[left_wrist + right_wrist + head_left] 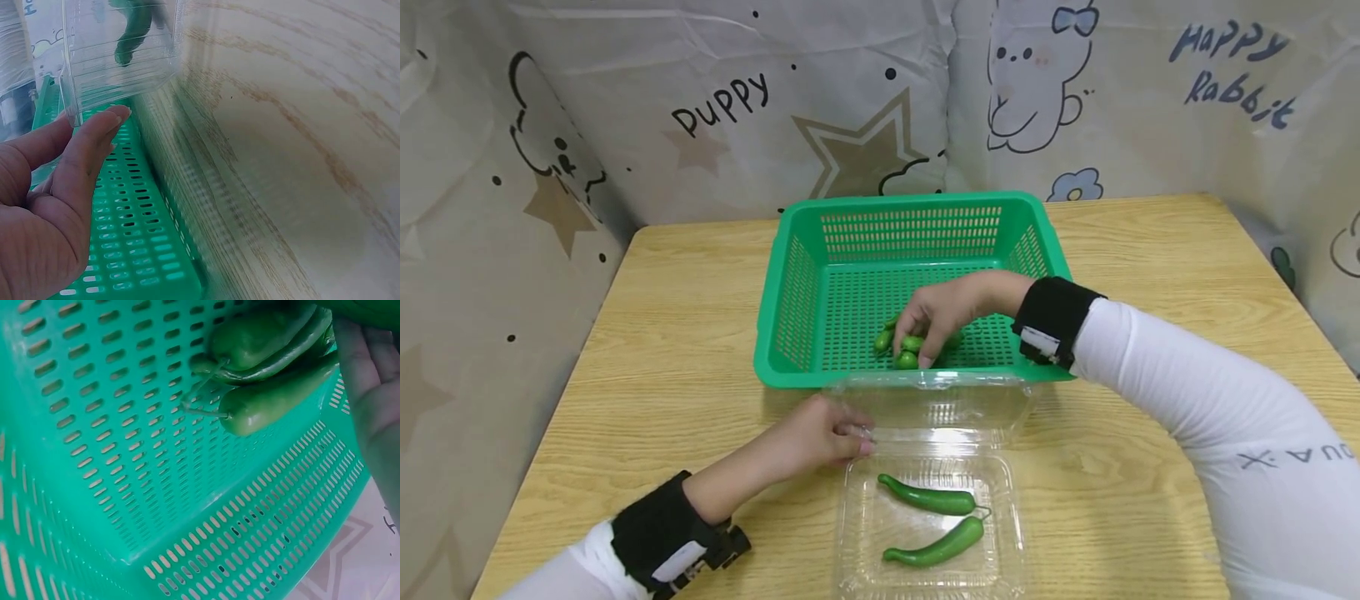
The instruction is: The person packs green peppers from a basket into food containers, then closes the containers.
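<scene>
In the head view my right hand (943,315) reaches down into a green basket (763,325), its fingers curled round a green chili pepper (907,360). More green peppers (269,403) lie on the basket floor beside those fingers, as the right wrist view shows. My left hand (820,435) pinches the edge of a clear plastic clamshell box (859,533) near its hinge, thumb against fingers; the left wrist view shows this grip too. The box stands with its lid (940,412) raised against the basket's front. Two long green peppers (934,543) lie apart in its base.
A wooden table (685,333) carries the basket at the back and the box in front of it. Behind and beside the table hangs a printed cloth (715,50).
</scene>
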{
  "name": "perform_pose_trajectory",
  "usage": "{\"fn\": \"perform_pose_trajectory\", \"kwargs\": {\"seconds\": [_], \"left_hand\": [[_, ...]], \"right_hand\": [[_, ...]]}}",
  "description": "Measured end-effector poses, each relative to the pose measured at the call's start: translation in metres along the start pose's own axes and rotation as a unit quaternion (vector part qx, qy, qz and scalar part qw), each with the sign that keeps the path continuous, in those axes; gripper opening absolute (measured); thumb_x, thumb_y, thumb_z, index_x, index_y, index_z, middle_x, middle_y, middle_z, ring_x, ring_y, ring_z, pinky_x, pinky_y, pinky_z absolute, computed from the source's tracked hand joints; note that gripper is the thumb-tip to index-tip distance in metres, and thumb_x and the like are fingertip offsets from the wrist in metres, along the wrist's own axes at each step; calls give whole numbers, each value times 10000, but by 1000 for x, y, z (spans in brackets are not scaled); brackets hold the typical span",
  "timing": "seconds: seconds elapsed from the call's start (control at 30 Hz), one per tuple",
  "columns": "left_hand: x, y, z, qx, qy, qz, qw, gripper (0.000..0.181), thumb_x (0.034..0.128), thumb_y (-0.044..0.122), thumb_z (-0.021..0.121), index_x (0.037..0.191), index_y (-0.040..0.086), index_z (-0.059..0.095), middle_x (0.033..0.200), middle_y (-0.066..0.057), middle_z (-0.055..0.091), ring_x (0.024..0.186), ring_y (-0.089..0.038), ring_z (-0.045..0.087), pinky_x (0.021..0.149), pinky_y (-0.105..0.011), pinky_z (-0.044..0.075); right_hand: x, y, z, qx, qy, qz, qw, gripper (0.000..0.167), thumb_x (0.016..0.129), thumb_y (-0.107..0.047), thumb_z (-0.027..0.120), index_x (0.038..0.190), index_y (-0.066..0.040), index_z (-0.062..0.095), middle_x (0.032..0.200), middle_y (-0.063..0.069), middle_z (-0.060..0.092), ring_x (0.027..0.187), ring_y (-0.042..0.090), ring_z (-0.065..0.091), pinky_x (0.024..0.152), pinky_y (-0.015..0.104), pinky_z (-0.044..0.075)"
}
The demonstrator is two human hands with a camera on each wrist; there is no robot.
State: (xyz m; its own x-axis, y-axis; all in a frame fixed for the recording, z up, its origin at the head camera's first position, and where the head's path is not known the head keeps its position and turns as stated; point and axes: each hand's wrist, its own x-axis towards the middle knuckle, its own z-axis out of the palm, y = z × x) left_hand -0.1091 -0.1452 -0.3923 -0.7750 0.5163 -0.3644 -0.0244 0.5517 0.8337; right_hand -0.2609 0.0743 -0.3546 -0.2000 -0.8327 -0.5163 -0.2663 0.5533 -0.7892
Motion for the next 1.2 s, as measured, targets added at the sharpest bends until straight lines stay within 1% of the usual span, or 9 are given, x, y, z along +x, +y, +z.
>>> {"fn": "perform_pose_trajectory", "kwargs": {"seconds": [0.13,0.3,0.4,0.47,0.53,0.67,0.8,1.03,1.2], "left_hand": [[-2,0,0,99,20,83,9999,341,852,88,685,1110,-126,621,781,-91,711,619,-70,608,557,-219,528],[-3,-1,-1,166,83,115,9998,330,852,90,685,1097,-123,628,758,-82,704,599,-68,589,529,-219,510],[-3,0,-2,237,137,122,9996,328,851,93,686,1093,-121,631,754,-76,703,596,-66,584,527,-224,507],[-3,1,-3,297,166,129,9993,323,850,90,686,1088,-122,634,744,-75,702,595,-65,583,530,-228,508],[-3,2,-3,320,165,124,9993,320,848,85,687,1085,-123,634,747,-74,703,597,-68,587,535,-230,514],[-3,3,-4,237,125,26,9996,321,851,74,678,1095,-127,626,774,-87,705,610,-82,595,533,-214,506],[-2,2,-4,162,105,-16,9998,329,856,77,673,1107,-129,619,783,-110,702,615,-118,602,523,-213,494],[0,-3,-2,-8,113,-25,9999,332,857,75,672,1110,-133,615,804,-125,703,622,-99,620,596,-281,573],[3,-5,-1,-52,157,-20,9999,336,851,74,680,1111,-129,615,853,-143,709,656,-128,652,614,-279,583]], "right_hand": [[-5,-6,-4,-119,209,148,9996,305,820,-100,730,1110,-39,661,697,-81,561,631,61,435,615,211,398],[-15,-16,-15,-393,651,182,9969,313,831,-138,730,1123,-48,664,602,-64,390,572,82,316,571,229,318],[-22,-26,-20,-441,827,240,9953,307,824,-134,735,1112,-49,671,638,-61,532,597,65,437,617,211,416],[-27,-32,-23,-417,899,308,9946,284,819,-130,737,1086,-51,681,747,-28,653,674,68,538,689,224,484],[-32,-38,-24,-337,938,408,9942,271,818,-131,736,1072,-54,686,855,4,709,749,79,602,741,248,524],[-41,-49,-28,-211,947,497,9940,255,815,-145,738,1048,-54,689,835,8,704,714,79,593,659,234,523],[-51,-66,-32,-143,947,363,9947,243,815,-139,736,1027,-35,678,812,6,693,698,85,588,627,237,526],[-74,-94,-26,-529,1263,327,9900,215,814,-145,738,992,-38,682,783,33,672,699,115,597,659,260,542],[-88,-110,-13,-569,1677,354,9836,199,810,-150,747,961,-34,690,777,57,683,682,112,609,661,269,551]]}}
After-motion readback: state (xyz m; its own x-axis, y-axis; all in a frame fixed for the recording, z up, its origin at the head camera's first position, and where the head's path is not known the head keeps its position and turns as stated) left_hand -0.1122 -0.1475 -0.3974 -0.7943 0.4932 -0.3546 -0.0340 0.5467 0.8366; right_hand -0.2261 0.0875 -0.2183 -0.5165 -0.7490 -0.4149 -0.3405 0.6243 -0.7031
